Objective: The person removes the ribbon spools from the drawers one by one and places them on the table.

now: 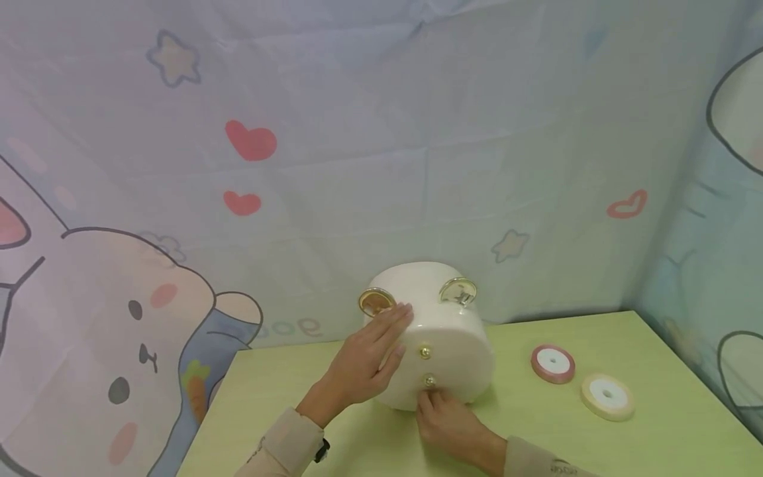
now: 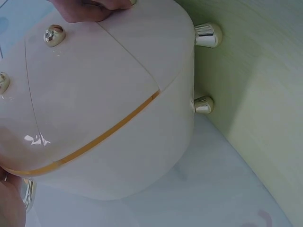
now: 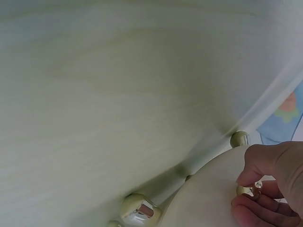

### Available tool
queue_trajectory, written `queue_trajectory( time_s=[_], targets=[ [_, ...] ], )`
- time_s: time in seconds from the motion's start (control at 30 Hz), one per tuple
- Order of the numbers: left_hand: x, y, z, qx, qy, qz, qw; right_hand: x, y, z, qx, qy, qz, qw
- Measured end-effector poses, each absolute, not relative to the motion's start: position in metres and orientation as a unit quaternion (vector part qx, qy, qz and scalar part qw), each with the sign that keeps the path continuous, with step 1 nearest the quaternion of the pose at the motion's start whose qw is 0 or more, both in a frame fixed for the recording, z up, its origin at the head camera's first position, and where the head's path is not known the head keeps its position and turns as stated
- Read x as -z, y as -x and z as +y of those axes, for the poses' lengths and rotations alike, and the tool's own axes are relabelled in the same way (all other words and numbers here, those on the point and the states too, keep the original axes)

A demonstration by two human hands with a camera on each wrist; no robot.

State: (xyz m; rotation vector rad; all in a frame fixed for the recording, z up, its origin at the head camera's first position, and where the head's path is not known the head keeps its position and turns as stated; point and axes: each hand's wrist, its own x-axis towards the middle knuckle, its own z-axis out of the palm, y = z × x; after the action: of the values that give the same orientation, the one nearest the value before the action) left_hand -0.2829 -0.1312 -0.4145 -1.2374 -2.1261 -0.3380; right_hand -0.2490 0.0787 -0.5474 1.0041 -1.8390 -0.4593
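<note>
A glossy white storage box (image 1: 459, 358) with rounded sides, two gold-rimmed ear shapes on top and gold knobs down its front stands on the table. My left hand (image 1: 363, 361) rests on its upper left, fingers extended along the top edge. Low on the front, my right hand (image 1: 450, 424) pinches the bottom gold knob (image 3: 244, 190) between thumb and fingers. Above that hand the other two knobs show, the middle knob (image 2: 54, 35) among them. In the left wrist view, seams split the front into drawers, and an orange strip (image 2: 109, 132) runs along the middle drawer's side edge.
To the right of the box lie a pink ribbon roll (image 1: 553, 364) and a cream ribbon roll (image 1: 607, 396). Short gold feet (image 2: 208, 35) hold the box off the light green table (image 1: 268, 391). A printed cloth backdrop (image 1: 334, 165) hangs close behind.
</note>
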Motion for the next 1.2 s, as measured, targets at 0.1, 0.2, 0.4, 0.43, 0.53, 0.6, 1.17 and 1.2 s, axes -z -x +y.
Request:
queue_trajectory(
  time_s=[0.1,0.2,0.4,0.43,0.53,0.6,1.17,1.2],
  targets=[
    [0.416,0.283,-0.131,0.128,0.471,-0.811,0.323,0.549,0.248,0.079,0.183,-0.412,-0.75,0.484],
    [0.416,0.283,-0.131,0.127,0.471,-0.811,0.324,0.549,0.248,0.079,0.182,-0.411,-0.749,0.487],
    [0.413,0.283,-0.13,0.126,0.472,-0.81,0.325,0.549,0.249,0.079,0.183,-0.412,-0.75,0.484],
    [0.413,0.283,-0.13,0.127,0.472,-0.81,0.325,0.549,0.249,0.079,0.183,-0.412,-0.75,0.484],
    [0.413,0.283,-0.13,0.129,0.474,-0.809,0.323,0.548,0.248,0.08,0.183,-0.413,-0.751,0.482],
    [0.412,0.283,-0.13,0.13,0.475,-0.809,0.322,0.548,0.247,0.081,0.182,-0.413,-0.752,0.48],
    [0.413,0.282,-0.13,0.137,0.476,-0.807,0.32,0.545,0.227,0.081,0.134,-0.425,-0.737,0.508],
    [0.413,0.282,-0.13,0.137,0.477,-0.807,0.321,0.546,0.224,0.08,0.129,-0.426,-0.734,0.513]
  ],
)
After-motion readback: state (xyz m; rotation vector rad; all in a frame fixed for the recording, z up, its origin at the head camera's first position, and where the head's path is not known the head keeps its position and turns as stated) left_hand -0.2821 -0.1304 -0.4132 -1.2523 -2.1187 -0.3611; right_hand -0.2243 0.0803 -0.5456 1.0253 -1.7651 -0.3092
